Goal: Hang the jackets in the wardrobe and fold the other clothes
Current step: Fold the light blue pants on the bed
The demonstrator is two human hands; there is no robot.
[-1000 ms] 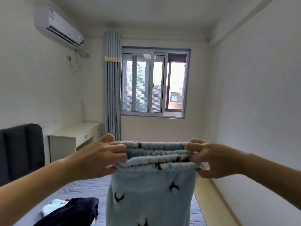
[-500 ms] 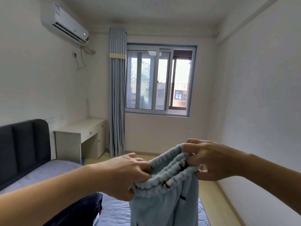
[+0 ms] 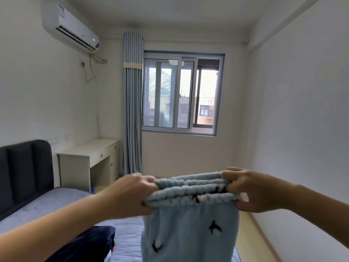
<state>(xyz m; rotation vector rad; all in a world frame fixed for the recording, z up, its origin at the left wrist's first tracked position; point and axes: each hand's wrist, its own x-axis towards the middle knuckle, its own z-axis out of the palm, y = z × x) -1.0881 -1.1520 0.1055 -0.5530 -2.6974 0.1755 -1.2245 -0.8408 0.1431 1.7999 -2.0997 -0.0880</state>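
Two grips, lower centre: our left hand (image 3: 132, 195), right hand (image 3: 251, 190), fingers clamped on gathered waistband (image 3: 190, 189) of fluffy pale-blue patterned trousers (image 3: 188, 235); we pull level, taut.

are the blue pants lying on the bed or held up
Held up: left hand and right hand grip the waistband ends; the pants hang above the bed.

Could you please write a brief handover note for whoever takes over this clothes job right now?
The left hand grips the pale blue trousers at the waistband's left end; the right hand grips its right end.
The trousers hang in the air above the bed. A navy garment lies on the bed, lower left.
Done: waistband layers gathered and held level.
Left: fold the trousers, then handle the navy garment. No wardrobe in view.
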